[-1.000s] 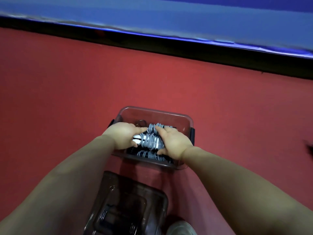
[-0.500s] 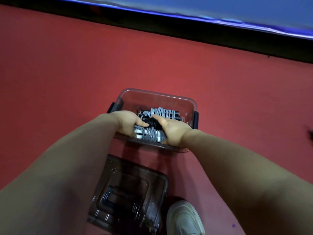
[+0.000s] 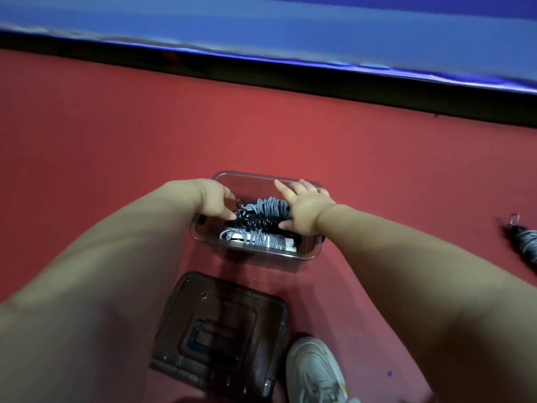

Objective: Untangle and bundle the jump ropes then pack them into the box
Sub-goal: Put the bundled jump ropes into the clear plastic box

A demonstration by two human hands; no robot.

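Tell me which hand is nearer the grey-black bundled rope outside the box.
Right. The right hand is at the clear plastic box's right end, toward the bundled rope; the left hand at its left end.

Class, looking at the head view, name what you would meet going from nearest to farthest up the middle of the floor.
dark lid → clear box → black strip → blue surface

Beyond the fingers (image 3: 280, 186) I saw a red floor (image 3: 116, 135) reaching a black strip (image 3: 290, 80), with a blue wall (image 3: 261, 24) farther past it.
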